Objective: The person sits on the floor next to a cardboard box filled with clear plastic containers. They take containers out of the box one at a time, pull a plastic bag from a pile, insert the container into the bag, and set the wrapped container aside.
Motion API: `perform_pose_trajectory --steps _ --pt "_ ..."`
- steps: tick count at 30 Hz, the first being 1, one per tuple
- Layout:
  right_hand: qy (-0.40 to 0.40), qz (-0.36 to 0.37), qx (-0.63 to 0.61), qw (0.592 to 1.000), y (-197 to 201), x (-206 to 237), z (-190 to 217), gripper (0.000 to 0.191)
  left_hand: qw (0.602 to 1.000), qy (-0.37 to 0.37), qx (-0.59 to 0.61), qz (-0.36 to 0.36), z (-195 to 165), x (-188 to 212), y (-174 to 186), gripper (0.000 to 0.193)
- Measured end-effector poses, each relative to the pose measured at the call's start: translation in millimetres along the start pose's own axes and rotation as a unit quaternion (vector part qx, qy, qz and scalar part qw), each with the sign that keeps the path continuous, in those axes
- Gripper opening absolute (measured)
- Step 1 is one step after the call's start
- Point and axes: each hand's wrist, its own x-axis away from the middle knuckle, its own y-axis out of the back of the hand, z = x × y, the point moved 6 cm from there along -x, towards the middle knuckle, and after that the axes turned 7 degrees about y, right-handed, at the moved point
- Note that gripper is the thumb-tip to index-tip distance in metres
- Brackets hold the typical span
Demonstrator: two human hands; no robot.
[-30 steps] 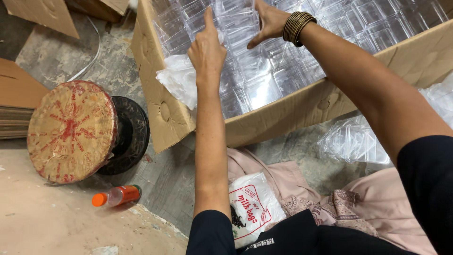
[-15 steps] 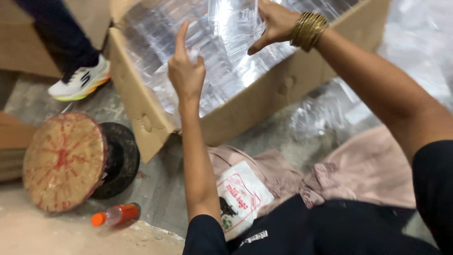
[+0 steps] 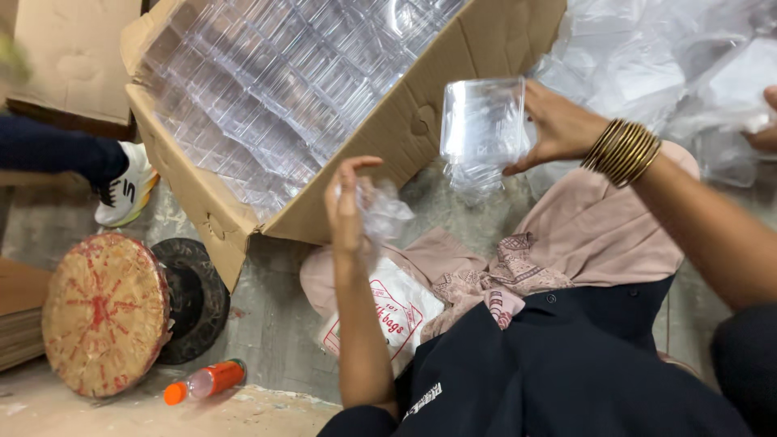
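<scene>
My right hand (image 3: pixel 558 128), with gold bangles on its wrist, grips a stack of clear plastic containers (image 3: pixel 483 129) just outside the big cardboard box (image 3: pixel 405 129). The box is packed with rows of the same clear containers (image 3: pixel 275 89). My left hand (image 3: pixel 346 206) is raised in front of the box's near wall and pinches a crumpled piece of thin clear plastic film (image 3: pixel 382 212). Both hands are above my lap, which is covered by pink cloth (image 3: pixel 583 235) and a dark garment.
A white printed bag (image 3: pixel 388 311) lies on my lap. A round woven stool (image 3: pixel 101 311) and an orange-capped bottle (image 3: pixel 206 380) sit at lower left. Another person's shoe (image 3: pixel 128 186) stands beside the box. Loose plastic wrapping (image 3: pixel 647 57) and another person's hand (image 3: pixel 765 137) are at upper right.
My right hand has pulled a stack of containers out of the box and toward me. My left hand has dropped from the box's inside to its front wall, holding film.
</scene>
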Motion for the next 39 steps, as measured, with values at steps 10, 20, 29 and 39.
perform_pose_trajectory --steps 10,20,29,39 --pt "-0.047 -0.042 0.038 0.997 -35.3 24.6 -30.0 0.131 0.961 0.092 0.233 0.121 49.3 14.3 -57.2 0.038" --pt "-0.220 -0.129 0.056 0.965 22.4 100.8 102.1 0.025 0.969 0.086 0.177 0.148 55.1 43.7 -79.5 0.014" --pt "-0.096 -0.235 -0.359 0.898 -29.3 74.3 105.8 0.018 0.948 0.129 0.193 0.218 57.3 60.2 -95.1 0.020" --pt "-0.070 -0.345 -0.538 0.766 2.8 91.9 81.2 0.052 0.937 -0.082 -0.263 0.213 -30.5 47.1 -126.1 0.015"
